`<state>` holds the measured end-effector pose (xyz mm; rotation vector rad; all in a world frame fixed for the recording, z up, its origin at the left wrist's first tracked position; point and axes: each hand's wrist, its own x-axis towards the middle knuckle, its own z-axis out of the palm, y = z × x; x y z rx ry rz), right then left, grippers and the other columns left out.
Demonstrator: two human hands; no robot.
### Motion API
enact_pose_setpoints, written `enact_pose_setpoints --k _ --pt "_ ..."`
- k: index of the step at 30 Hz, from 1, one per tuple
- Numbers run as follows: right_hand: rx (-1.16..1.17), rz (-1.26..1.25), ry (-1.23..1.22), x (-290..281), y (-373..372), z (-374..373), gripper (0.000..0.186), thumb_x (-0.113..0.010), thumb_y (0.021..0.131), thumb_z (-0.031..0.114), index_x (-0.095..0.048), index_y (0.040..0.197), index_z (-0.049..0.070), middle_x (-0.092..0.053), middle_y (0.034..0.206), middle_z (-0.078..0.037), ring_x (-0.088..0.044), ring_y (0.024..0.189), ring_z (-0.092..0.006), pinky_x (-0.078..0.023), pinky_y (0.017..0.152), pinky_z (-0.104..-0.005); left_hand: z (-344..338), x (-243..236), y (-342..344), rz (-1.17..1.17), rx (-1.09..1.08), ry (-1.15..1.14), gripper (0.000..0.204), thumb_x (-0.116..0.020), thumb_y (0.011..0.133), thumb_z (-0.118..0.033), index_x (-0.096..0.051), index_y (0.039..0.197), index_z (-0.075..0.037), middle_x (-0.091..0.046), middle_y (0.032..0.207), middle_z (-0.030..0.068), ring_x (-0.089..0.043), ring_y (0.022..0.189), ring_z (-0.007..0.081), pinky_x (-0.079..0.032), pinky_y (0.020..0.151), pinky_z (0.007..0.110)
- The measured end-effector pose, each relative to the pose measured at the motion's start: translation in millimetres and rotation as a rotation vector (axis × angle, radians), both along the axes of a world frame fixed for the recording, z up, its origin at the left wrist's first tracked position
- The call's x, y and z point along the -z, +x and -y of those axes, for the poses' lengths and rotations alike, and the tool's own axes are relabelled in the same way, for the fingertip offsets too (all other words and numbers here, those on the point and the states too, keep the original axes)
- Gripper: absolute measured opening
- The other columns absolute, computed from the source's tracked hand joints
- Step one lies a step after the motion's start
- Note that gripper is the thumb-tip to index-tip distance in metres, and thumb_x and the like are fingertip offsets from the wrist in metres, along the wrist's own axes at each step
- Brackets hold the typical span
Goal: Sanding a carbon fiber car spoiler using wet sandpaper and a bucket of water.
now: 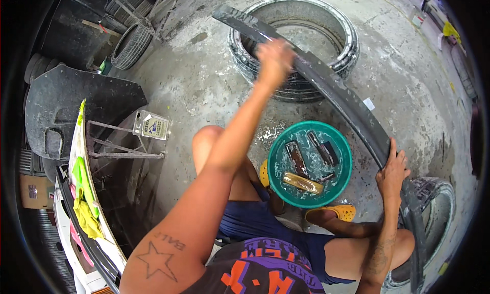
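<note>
A long dark grey curved strip (337,101) runs diagonally from upper centre to lower right, over a tire (334,23) lying flat. My left hand (274,56), blurred by motion, is closed against the strip's upper part; what is in it, if anything, is hidden. My right hand (393,174) grips the strip lower down, fingers over its edge. Between my legs a green basin (346,164) holds water and several blocks and bars, among them a yellowish block (302,182).
Another tire (441,220) stands under the strip's lower end. At left are a dark panel (87,100), a metal stand (125,155), a white-edged part with yellow cloths (87,217) and another tire (131,48). My feet in yellow clogs (343,212) flank the basin.
</note>
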<state>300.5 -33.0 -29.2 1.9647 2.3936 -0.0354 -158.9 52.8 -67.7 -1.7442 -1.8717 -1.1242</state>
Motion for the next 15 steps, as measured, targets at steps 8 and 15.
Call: enact_pose_setpoints --k 8,15 --pt "-0.255 -0.484 -0.346 -31 48 -31 0.091 -0.053 0.070 -0.006 -0.043 0.158 0.015 -0.061 0.107 -0.030 -0.061 0.105 -0.0485 -0.049 0.095 -0.0554 -30 -34 -11 0.094 -0.096 0.269 0.034 -0.077 0.090 -0.026 -0.073 0.117 -0.005 -0.066 0.115 0.0179 -0.061 0.105 0.0397 -0.046 0.096 0.048" --pt "-0.182 -0.474 -0.413 -46 37 -42 0.073 -0.070 0.078 0.019 -0.055 0.149 0.008 -0.067 0.114 -0.031 -0.064 0.110 -0.0476 -0.051 0.095 -0.0494 14 -30 114 0.094 0.374 0.156 0.037 -0.076 0.092 -0.019 -0.063 0.122 -0.002 -0.063 0.120 0.0191 -0.058 0.107 0.0369 -0.041 0.100 0.048"
